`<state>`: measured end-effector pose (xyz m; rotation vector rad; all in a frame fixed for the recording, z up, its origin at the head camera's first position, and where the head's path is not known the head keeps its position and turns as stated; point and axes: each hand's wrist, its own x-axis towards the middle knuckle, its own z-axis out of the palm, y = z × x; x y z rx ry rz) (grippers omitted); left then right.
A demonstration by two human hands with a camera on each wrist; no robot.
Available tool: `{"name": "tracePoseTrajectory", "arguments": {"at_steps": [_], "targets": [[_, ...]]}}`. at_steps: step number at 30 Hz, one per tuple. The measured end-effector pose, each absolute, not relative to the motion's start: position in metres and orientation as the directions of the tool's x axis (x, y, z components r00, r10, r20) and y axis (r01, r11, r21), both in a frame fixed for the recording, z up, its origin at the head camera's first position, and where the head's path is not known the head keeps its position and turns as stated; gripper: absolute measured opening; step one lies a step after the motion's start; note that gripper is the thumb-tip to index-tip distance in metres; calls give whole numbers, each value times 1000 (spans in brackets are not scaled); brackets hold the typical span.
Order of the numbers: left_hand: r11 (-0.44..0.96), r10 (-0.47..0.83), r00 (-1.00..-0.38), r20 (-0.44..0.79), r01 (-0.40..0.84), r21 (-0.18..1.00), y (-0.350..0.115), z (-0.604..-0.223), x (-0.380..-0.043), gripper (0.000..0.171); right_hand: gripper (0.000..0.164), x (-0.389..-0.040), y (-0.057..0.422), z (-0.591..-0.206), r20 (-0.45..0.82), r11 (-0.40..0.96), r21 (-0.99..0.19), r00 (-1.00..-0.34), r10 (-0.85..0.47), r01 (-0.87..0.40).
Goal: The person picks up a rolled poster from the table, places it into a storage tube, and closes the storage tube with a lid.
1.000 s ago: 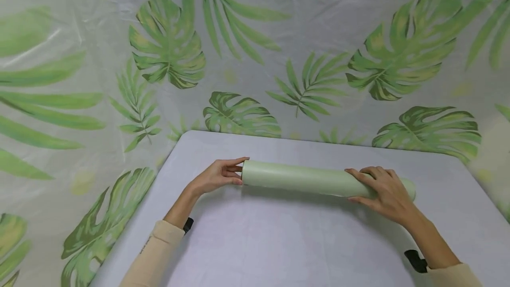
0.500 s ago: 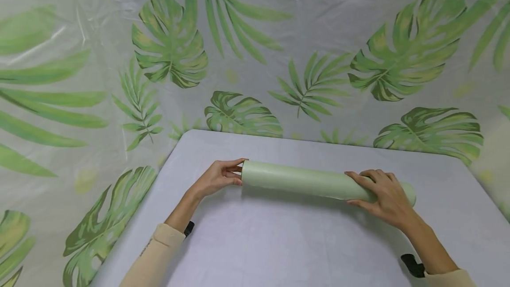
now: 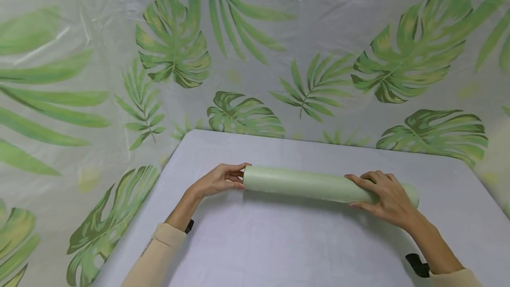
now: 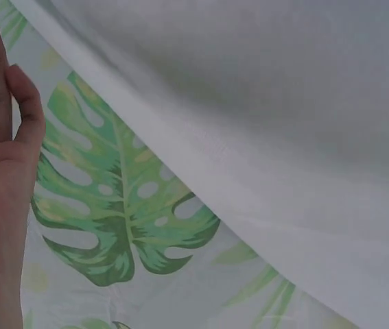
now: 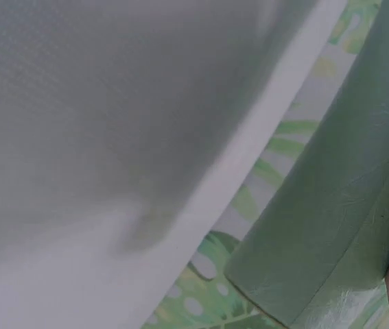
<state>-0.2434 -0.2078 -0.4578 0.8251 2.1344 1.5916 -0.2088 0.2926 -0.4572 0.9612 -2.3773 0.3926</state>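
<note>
A long pale green roll is held sideways over the white table, its right end slightly lower in the head view. My left hand holds its left end, thumb and a finger at the rim and other fingers close to the opening. In the left wrist view, the left hand is beside a yellowish round edge at the frame's border. Near the right end, my right hand grips the roll from above, thumb on the near side. The right wrist view shows the roll with a lengthwise seam and shiny clear film.
The white-covered table has rounded far corners. Behind and left of it hangs a glossy sheet printed with green leaves. Shadows of the roll and arms fall on the cloth.
Both hands have brought the roll slightly down in the head view, away from the table's far edge. Their hold on it looks the same.
</note>
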Motion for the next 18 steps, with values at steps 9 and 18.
{"name": "tracePoseTrajectory", "arguments": {"at_steps": [9,18], "targets": [[221,644,-763,50,249,943,-212,-465,-241,71,82,-210,290,-459,575,688,-62,-589,-568,-723],[278,662,-749,11,260,925,-213,-464,-239,71,82,-206,284,-461,563,705,-49,-602,-566,-708]]}}
